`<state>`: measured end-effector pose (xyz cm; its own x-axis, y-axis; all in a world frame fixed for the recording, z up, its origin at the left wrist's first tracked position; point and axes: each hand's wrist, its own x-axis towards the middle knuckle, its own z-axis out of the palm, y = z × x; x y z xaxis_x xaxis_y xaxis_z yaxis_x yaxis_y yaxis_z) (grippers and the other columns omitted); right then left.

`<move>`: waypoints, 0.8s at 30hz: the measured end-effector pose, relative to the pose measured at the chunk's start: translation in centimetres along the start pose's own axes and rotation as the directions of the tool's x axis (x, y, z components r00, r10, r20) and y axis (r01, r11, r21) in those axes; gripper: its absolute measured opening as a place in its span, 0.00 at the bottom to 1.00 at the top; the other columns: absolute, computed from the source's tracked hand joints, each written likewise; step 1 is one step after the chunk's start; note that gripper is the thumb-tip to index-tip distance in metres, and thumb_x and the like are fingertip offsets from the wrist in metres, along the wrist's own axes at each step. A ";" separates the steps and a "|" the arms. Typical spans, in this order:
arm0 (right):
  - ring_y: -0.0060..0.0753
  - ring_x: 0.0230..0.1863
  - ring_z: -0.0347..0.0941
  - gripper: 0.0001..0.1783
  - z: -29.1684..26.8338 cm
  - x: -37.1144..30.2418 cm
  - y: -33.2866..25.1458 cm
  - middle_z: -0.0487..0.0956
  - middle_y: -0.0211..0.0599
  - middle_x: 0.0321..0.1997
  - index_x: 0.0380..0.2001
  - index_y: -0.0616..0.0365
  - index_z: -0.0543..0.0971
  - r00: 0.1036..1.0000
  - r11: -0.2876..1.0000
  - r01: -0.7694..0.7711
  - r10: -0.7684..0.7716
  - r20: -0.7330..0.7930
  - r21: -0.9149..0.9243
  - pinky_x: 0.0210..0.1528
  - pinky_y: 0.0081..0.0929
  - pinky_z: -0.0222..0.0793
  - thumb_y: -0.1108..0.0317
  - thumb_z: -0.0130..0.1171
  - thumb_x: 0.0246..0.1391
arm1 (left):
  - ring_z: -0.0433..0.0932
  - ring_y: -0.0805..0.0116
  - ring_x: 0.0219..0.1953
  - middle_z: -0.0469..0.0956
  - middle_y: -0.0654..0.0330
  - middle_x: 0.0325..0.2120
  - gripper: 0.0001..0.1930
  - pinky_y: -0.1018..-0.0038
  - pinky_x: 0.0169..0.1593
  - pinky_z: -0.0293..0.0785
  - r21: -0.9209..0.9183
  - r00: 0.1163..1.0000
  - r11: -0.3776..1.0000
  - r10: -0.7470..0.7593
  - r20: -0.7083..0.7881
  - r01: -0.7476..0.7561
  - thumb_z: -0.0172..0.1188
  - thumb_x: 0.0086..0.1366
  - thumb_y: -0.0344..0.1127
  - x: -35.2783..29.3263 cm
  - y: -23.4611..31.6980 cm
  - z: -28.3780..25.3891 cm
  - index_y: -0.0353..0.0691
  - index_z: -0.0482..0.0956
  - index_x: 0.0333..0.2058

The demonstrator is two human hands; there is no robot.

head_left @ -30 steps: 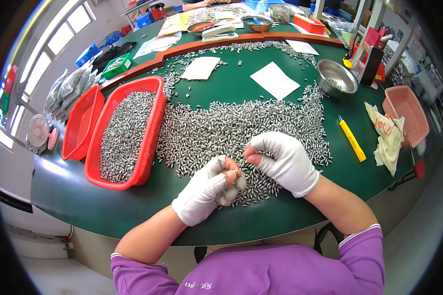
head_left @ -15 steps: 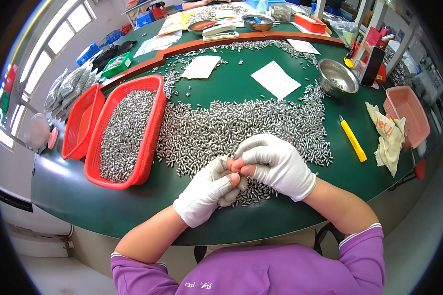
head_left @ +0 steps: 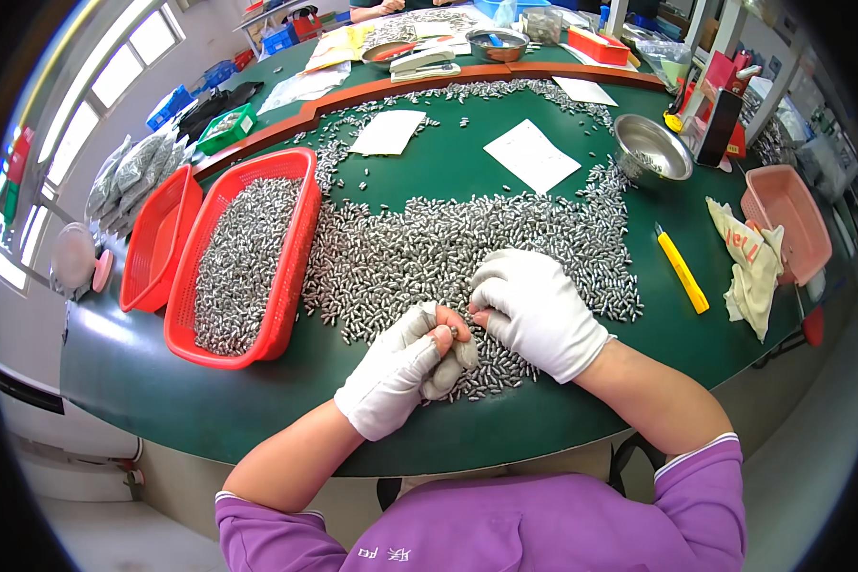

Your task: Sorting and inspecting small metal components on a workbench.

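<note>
Small silvery metal parts (head_left: 405, 248), oblong with tapered ends, lie in a broad layer on the green table before me. My left hand (head_left: 398, 370) wears a white glove with some fingertips bare. Its thumb and forefinger pinch together on a small metal part, of which only a dark end shows. Just to the right, my right hand (head_left: 536, 310), gloved likewise, hangs over the parts with its fingers curled and thumb pressed in. Whatever sits in that pinch is hidden. A gap separates the two hands' fingertips.
On the left stands a red basket (head_left: 312, 195) full of the same parts, beside another red basket (head_left: 145, 257). A yellow cutter (head_left: 682, 267), a cloth (head_left: 755, 276), a pink basket (head_left: 801, 224) and a steel bowl (head_left: 672, 157) are at right. White papers (head_left: 532, 155) lie farther back.
My right hand has drawn away from my left, up and to the right, so their fingertips are apart. My left hand stays nearly in place, still pinching.
</note>
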<state>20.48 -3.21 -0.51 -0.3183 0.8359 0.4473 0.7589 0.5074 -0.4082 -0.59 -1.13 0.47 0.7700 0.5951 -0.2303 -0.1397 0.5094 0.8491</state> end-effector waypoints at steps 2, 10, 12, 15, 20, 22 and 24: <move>0.43 0.41 0.75 0.08 0.2 0.0 0.0 0.78 0.37 0.35 0.24 0.57 0.77 1.000 1.000 -0.009 0.009 0.002 -0.002 0.46 0.36 0.72 0.70 0.66 0.39 | 0.59 0.81 0.21 0.73 0.65 0.30 0.13 0.82 0.26 0.56 -0.016 1.000 1.000 0.002 0.005 -0.002 0.58 0.68 0.47 0.0 0.0 0.0 0.46 0.71 0.40; 0.43 0.39 0.75 0.08 -0.7 -0.1 -0.2 0.78 0.39 0.33 0.26 0.57 0.76 0.997 0.999 -0.041 0.039 -0.073 -0.033 0.44 0.36 0.72 0.69 0.66 0.42 | 0.60 0.81 0.21 0.71 0.65 0.28 0.14 0.82 0.26 0.56 -0.017 1.000 1.000 -0.015 -0.009 0.015 0.58 0.67 0.48 0.1 -0.1 -0.1 0.45 0.71 0.40; 0.43 0.39 0.76 0.08 -1.0 -0.1 -0.4 0.78 0.38 0.34 0.26 0.57 0.77 0.996 0.998 -0.053 0.050 -0.079 -0.031 0.44 0.36 0.72 0.70 0.66 0.42 | 0.60 0.81 0.21 0.71 0.65 0.28 0.13 0.82 0.26 0.56 -0.011 1.000 1.000 -0.015 -0.017 0.015 0.58 0.67 0.47 0.1 -0.1 -0.1 0.45 0.71 0.40; 0.43 0.38 0.76 0.08 -1.4 0.0 -0.8 0.78 0.38 0.34 0.27 0.57 0.77 0.990 0.999 -0.047 0.048 -0.136 0.006 0.43 0.36 0.72 0.72 0.66 0.42 | 0.60 0.81 0.21 0.71 0.65 0.28 0.13 0.82 0.25 0.56 -0.010 0.999 0.999 -0.036 -0.038 0.036 0.60 0.67 0.46 0.1 0.1 0.0 0.46 0.70 0.39; 0.43 0.32 0.75 0.12 -1.0 0.7 -1.3 0.78 0.37 0.31 0.31 0.57 0.79 0.943 0.974 0.179 -0.130 -0.307 0.137 0.35 0.37 0.73 0.73 0.66 0.39 | 0.62 0.83 0.24 0.74 0.65 0.31 0.13 0.84 0.26 0.57 -0.018 0.999 0.999 -0.039 -0.004 0.039 0.57 0.69 0.44 0.2 -0.3 -0.7 0.43 0.69 0.43; 0.43 0.31 0.74 0.14 -1.7 1.1 -1.7 0.77 0.36 0.30 0.33 0.58 0.79 0.945 0.947 0.271 -0.228 -0.234 0.170 0.33 0.37 0.72 0.72 0.66 0.39 | 0.62 0.83 0.24 0.74 0.66 0.31 0.13 0.84 0.26 0.57 -0.016 0.999 0.999 -0.040 -0.002 0.040 0.58 0.68 0.44 0.2 -0.2 -0.5 0.43 0.69 0.43; 0.42 0.30 0.74 0.14 -1.3 1.1 -1.8 0.77 0.35 0.29 0.34 0.57 0.79 0.923 0.925 0.333 -0.280 -0.264 0.185 0.32 0.36 0.72 0.72 0.65 0.39 | 0.62 0.83 0.24 0.73 0.66 0.30 0.14 0.84 0.26 0.57 -0.016 0.999 0.999 -0.042 -0.002 0.042 0.58 0.68 0.45 0.2 -0.1 -0.5 0.43 0.69 0.43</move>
<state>19.49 -3.42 1.72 -0.3561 0.5740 0.7374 0.4905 0.7865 -0.3753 -0.74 -0.79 0.06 0.7738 0.5747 -0.2664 -0.1174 0.5434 0.8312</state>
